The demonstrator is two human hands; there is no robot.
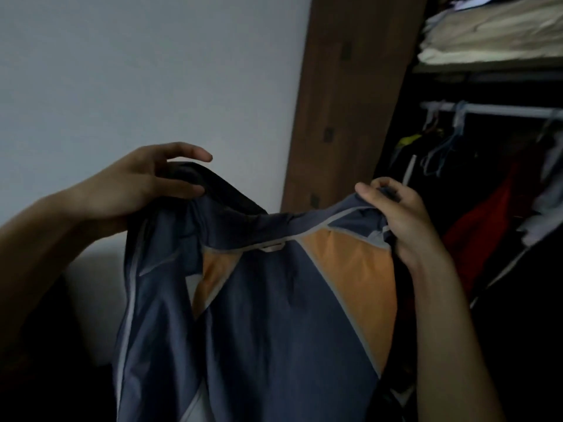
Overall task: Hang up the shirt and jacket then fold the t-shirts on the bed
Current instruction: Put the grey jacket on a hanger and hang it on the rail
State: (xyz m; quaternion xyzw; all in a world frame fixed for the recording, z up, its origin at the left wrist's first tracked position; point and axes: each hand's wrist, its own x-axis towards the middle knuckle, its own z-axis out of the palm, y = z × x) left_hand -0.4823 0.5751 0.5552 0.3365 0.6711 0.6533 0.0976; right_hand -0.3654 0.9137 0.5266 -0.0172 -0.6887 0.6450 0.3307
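A blue-grey jacket (268,315) with orange panels and pale piping hangs in front of me, held up at its top. My left hand (146,181) pinches the dark collar at the jacket's left shoulder between thumb and fingers, the index finger stretched out above. My right hand (399,214) grips the right shoulder with its fingers curled into the bunched cloth. The jacket's lower part runs out of the frame at the bottom. Whether a hanger is inside the jacket cannot be seen.
An open wardrobe stands at the right, its brown door (344,102) edge-on beside a pale wall (137,71). A white rail (493,109) carries hangers and hung clothes, among them a red garment (487,226). Folded cream linen (487,32) lies on the shelf above.
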